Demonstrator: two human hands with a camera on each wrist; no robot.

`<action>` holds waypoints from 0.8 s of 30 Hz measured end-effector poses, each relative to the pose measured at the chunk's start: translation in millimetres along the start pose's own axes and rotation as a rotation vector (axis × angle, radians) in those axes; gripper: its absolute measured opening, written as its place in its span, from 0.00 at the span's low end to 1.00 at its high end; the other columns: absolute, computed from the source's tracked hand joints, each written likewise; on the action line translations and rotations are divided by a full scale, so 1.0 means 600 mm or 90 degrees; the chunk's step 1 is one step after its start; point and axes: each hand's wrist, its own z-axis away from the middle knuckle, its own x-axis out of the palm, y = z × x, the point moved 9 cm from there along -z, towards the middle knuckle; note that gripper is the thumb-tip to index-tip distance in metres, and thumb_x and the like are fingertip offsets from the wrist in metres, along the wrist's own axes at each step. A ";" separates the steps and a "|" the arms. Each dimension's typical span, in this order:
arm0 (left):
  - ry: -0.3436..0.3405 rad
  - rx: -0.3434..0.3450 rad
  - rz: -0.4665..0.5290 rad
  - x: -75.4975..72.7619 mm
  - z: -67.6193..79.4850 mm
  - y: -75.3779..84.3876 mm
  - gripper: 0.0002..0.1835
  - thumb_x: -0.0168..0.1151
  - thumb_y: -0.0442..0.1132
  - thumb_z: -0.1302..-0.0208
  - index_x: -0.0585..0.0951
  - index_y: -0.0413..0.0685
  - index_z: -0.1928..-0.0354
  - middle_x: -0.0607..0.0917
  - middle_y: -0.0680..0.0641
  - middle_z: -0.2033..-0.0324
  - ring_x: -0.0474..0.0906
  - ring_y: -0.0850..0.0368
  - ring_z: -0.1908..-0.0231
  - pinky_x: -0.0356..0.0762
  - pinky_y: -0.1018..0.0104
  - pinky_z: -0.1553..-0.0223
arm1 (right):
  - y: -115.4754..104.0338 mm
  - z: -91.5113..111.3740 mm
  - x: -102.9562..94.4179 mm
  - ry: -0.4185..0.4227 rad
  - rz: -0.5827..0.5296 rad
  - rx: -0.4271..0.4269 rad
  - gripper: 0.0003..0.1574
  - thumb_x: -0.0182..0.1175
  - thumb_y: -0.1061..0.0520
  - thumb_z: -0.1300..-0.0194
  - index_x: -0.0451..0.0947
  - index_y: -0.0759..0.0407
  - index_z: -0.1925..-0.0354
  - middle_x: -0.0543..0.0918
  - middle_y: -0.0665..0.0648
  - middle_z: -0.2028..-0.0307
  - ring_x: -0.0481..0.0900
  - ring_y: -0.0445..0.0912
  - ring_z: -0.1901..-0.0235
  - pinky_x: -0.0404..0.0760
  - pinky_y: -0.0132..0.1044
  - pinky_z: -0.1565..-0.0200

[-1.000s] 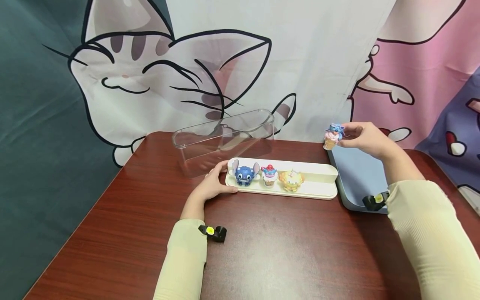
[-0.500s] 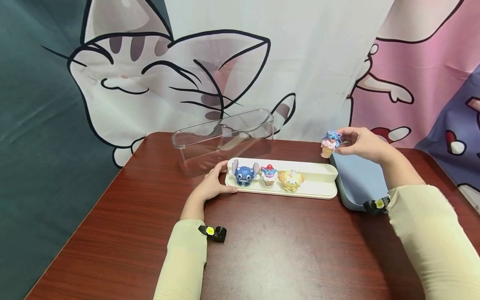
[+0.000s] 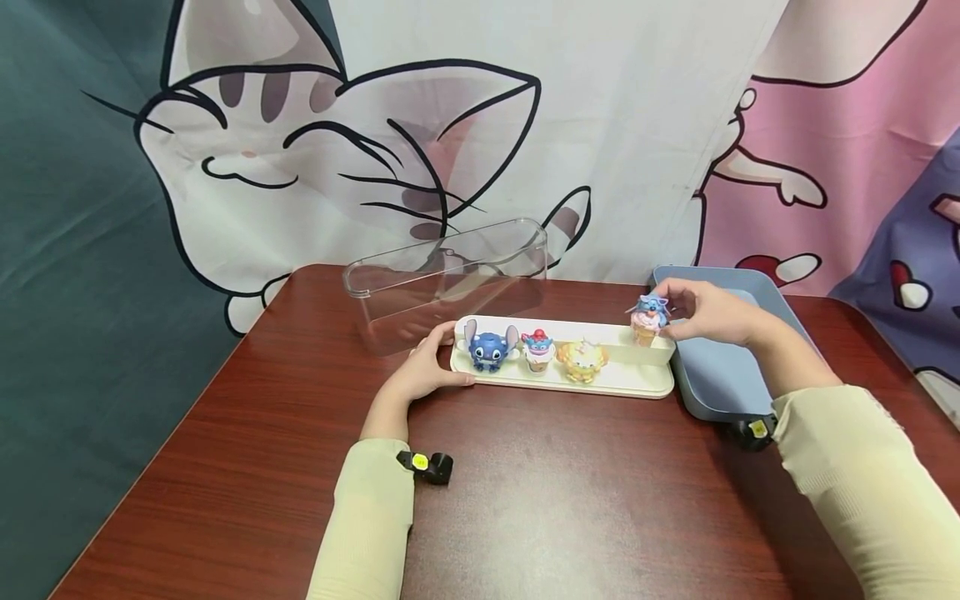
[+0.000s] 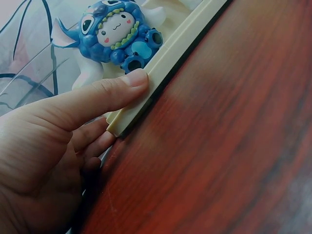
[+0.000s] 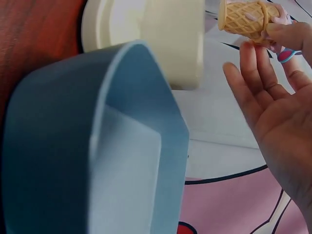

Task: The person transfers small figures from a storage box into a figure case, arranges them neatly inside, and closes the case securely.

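Note:
At its left end, a long cream stepped display base (image 3: pixel 637 382) is gripped by my left hand (image 3: pixel 422 375), with the thumb on its front edge (image 4: pixel 114 95). Three toy figurines stand along its lower step: a blue big-eared one (image 3: pixel 489 352), a small one with a red top (image 3: pixel 538 353) and a yellow one (image 3: pixel 583 362). My right hand (image 3: pixel 716 315) pinches an ice-cream-cone figurine (image 3: pixel 648 318) with a blue character on top, over the base's right end. In the right wrist view, its waffle cone (image 5: pixel 246 17) points away from the palm.
Right of the base stands a blue-grey bin (image 3: pixel 723 375), under my right forearm. A transparent cover (image 3: pixel 450 287) lies behind the base, in front of a cat-print cloth (image 3: pixel 645 125). Brown wooden tabletop (image 3: pixel 540 500) extends in front.
My right hand has come down and to the left with the ice-cream-cone figurine, from above the bin's back corner to over the base's right end. My left hand stays put.

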 end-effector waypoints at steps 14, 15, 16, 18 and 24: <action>-0.002 0.002 0.002 -0.001 0.000 0.001 0.48 0.70 0.53 0.70 0.56 0.62 0.43 0.68 0.54 0.51 0.58 0.59 0.49 0.42 0.54 0.47 | -0.018 0.007 0.029 0.016 0.067 -0.007 0.20 0.64 0.64 0.58 0.70 0.57 0.63 0.71 0.55 0.64 0.65 0.48 0.62 0.64 0.37 0.62; -0.003 0.003 0.002 -0.001 0.000 0.001 0.48 0.70 0.53 0.70 0.56 0.62 0.43 0.67 0.54 0.51 0.58 0.59 0.49 0.42 0.54 0.47 | -0.020 0.007 0.029 0.022 0.072 -0.016 0.20 0.64 0.65 0.58 0.70 0.57 0.64 0.70 0.55 0.62 0.64 0.46 0.60 0.62 0.38 0.60; -0.004 0.005 0.003 -0.001 0.000 0.002 0.48 0.70 0.53 0.70 0.56 0.61 0.43 0.67 0.54 0.51 0.58 0.59 0.49 0.42 0.54 0.47 | -0.020 0.007 0.029 0.027 0.075 -0.026 0.20 0.65 0.65 0.59 0.70 0.57 0.65 0.69 0.55 0.60 0.62 0.45 0.59 0.59 0.39 0.58; -0.004 0.005 0.001 -0.001 0.000 0.002 0.48 0.70 0.54 0.70 0.56 0.61 0.43 0.68 0.54 0.51 0.57 0.59 0.49 0.41 0.55 0.47 | -0.016 0.006 0.030 0.034 0.086 -0.051 0.20 0.65 0.65 0.61 0.70 0.57 0.67 0.67 0.55 0.56 0.59 0.43 0.56 0.54 0.40 0.55; -0.003 0.008 0.004 -0.001 0.000 0.003 0.47 0.70 0.54 0.70 0.56 0.61 0.43 0.68 0.53 0.51 0.57 0.58 0.48 0.40 0.54 0.46 | -0.006 0.004 0.038 0.040 0.100 -0.079 0.20 0.65 0.68 0.64 0.70 0.55 0.71 0.61 0.56 0.48 0.49 0.52 0.46 0.47 0.49 0.51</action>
